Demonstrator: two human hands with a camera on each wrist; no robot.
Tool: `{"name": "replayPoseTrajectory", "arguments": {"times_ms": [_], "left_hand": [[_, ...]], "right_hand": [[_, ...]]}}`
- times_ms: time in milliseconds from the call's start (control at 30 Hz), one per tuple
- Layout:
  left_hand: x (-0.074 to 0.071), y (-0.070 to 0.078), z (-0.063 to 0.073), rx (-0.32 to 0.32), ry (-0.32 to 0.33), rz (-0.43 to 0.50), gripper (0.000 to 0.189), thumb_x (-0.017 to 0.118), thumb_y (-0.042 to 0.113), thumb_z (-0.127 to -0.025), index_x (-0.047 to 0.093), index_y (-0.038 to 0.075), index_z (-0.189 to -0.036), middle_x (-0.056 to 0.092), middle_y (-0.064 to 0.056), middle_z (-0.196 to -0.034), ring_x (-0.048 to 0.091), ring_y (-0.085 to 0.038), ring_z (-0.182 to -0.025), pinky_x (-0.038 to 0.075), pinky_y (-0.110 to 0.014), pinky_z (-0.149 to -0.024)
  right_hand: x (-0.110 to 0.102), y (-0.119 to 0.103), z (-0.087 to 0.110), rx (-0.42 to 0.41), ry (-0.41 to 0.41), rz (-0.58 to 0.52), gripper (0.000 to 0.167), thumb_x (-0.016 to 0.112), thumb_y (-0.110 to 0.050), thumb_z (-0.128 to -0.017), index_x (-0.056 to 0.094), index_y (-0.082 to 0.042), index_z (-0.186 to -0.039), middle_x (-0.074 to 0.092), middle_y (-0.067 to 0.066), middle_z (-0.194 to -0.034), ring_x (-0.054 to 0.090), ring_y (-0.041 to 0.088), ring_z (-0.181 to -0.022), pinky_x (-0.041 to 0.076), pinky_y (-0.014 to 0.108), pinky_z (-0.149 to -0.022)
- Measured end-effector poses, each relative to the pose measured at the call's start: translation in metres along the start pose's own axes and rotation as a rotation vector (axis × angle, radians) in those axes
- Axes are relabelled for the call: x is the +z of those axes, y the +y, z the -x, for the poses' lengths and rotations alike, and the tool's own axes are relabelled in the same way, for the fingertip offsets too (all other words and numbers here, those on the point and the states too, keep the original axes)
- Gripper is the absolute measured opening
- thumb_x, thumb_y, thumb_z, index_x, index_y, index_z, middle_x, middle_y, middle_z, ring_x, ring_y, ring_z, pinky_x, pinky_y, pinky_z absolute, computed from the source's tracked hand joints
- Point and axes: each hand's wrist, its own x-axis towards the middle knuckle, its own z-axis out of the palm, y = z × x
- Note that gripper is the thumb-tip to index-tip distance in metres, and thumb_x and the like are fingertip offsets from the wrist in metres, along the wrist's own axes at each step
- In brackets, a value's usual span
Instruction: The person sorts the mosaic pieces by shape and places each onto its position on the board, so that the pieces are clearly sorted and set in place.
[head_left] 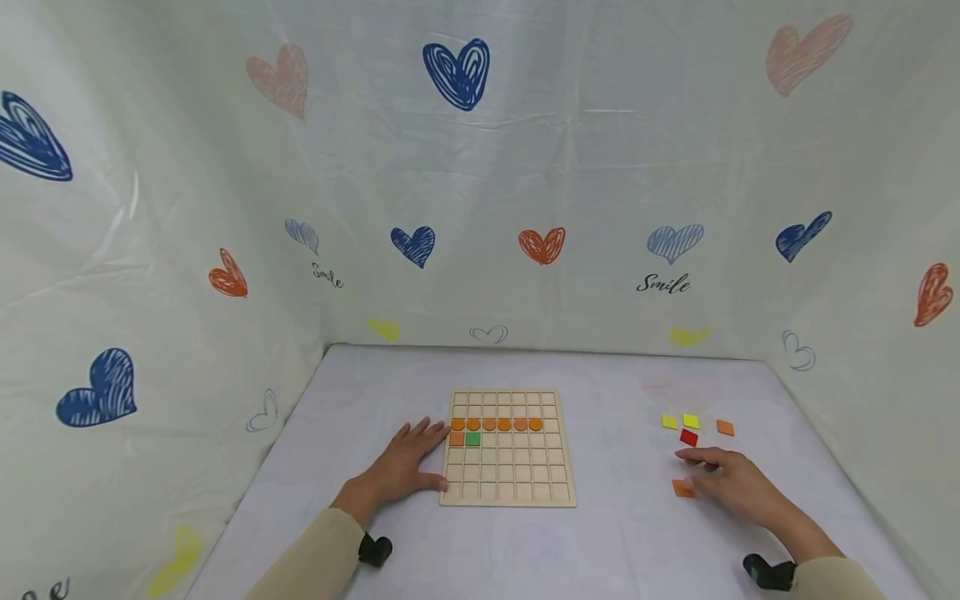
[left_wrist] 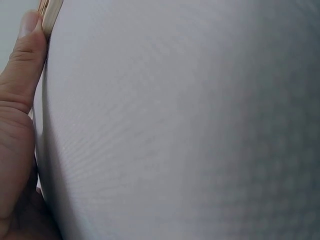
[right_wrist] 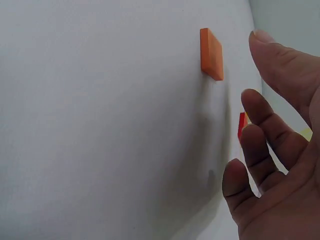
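Observation:
A light wooden grid board point(head_left: 513, 472) lies flat on the table. Several orange round pieces point(head_left: 489, 425) fill most of one of its upper rows; just below, at the left, sit an orange square tile point(head_left: 457, 439) and a green square tile point(head_left: 472, 439). My left hand point(head_left: 405, 465) rests at the board's left edge, thumb and fingers spread and touching it. Over on the right, my right hand point(head_left: 731, 483) hovers with loosely bent fingers above a loose orange tile point(head_left: 682, 489). The right wrist view shows a gap between that orange tile point(right_wrist: 212, 54) and the fingertips.
Beyond the right hand lie a red tile point(head_left: 688, 437), two yellow tiles point(head_left: 670, 422) and another orange tile point(head_left: 725, 427). A white cloth covers the table point(head_left: 607, 533). Heart-printed curtains point(head_left: 600, 167) hang behind it and at both sides.

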Motion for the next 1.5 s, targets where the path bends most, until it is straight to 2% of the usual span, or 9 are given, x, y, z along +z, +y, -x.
{"name": "replayPoseTrajectory", "arguments": {"times_ms": [100,200,367,500,667,967,1367,1500], "left_hand": [[0.000,0.000,0.001,0.004,-0.001,0.007,0.101,0.084,0.057,-0.081,0.041,0.017,-0.164,0.038,-0.004,-0.171,0.021,-0.032,-0.163,0.010,-0.054,-0.135],[-0.001,0.000,0.002,0.007,0.001,0.012,0.101,0.084,0.057,-0.082,0.040,0.017,-0.164,0.038,-0.005,-0.171,0.021,-0.032,-0.163,0.010,-0.054,-0.135],[0.000,0.000,0.002,0.009,0.008,0.011,0.100,0.084,0.056,-0.082,0.041,0.017,-0.164,0.039,-0.005,-0.170,0.022,-0.033,-0.163,0.011,-0.055,-0.135],[0.000,-0.001,0.002,0.010,0.011,0.005,0.100,0.084,0.055,-0.082,0.041,0.017,-0.164,0.039,-0.005,-0.170,0.022,-0.033,-0.163,0.012,-0.055,-0.135],[0.002,-0.001,0.002,-0.004,0.006,-0.002,0.100,0.084,0.056,-0.082,0.040,0.018,-0.164,0.037,-0.004,-0.171,0.021,-0.032,-0.163,0.011,-0.054,-0.135],[0.002,0.000,0.002,-0.011,0.000,0.015,0.101,0.084,0.057,-0.082,0.040,0.020,-0.164,0.037,-0.002,-0.171,0.019,-0.031,-0.164,0.010,-0.054,-0.135],[0.002,-0.001,0.001,0.002,0.004,0.014,0.100,0.084,0.058,-0.082,0.041,0.019,-0.164,0.038,-0.004,-0.171,0.021,-0.032,-0.163,0.012,-0.056,-0.135],[0.001,-0.001,0.001,0.002,0.004,0.007,0.101,0.083,0.059,-0.082,0.041,0.019,-0.164,0.038,-0.003,-0.171,0.021,-0.032,-0.163,0.011,-0.055,-0.135]], "right_hand": [[-0.001,0.008,0.005,-0.005,-0.031,-0.006,0.052,0.083,-0.031,-0.090,0.071,-0.010,-0.135,0.067,0.017,-0.135,0.060,0.031,-0.115,0.055,0.043,-0.093],[0.000,0.012,0.007,-0.007,-0.043,-0.010,0.053,0.086,-0.033,-0.087,0.072,-0.013,-0.134,0.066,0.016,-0.137,0.061,0.032,-0.118,0.055,0.045,-0.098],[0.005,0.013,0.006,-0.029,-0.025,0.015,0.039,0.088,-0.029,-0.084,0.077,-0.018,-0.120,0.064,0.007,-0.127,0.056,0.026,-0.112,0.053,0.033,-0.090],[0.010,0.011,0.001,-0.020,0.004,0.041,0.027,0.087,-0.023,-0.086,0.078,-0.018,-0.111,0.064,0.005,-0.119,0.055,0.025,-0.107,0.053,0.037,-0.088],[0.016,0.006,-0.008,-0.020,0.035,0.065,0.026,0.085,-0.023,-0.088,0.078,-0.016,-0.112,0.066,0.004,-0.114,0.055,0.024,-0.102,0.052,0.039,-0.086],[0.026,-0.010,-0.028,-0.035,0.100,0.072,0.029,0.083,-0.025,-0.091,0.077,-0.010,-0.116,0.067,0.003,-0.105,0.052,0.021,-0.092,0.045,0.033,-0.076],[0.028,-0.013,-0.030,-0.036,0.116,0.062,0.027,0.083,-0.020,-0.090,0.075,-0.009,-0.114,0.062,0.004,-0.099,0.048,0.021,-0.089,0.038,0.030,-0.072],[0.028,-0.014,-0.031,-0.027,0.114,0.042,0.028,0.082,-0.022,-0.091,0.075,-0.009,-0.114,0.065,0.003,-0.101,0.050,0.021,-0.090,0.042,0.031,-0.073]]}}
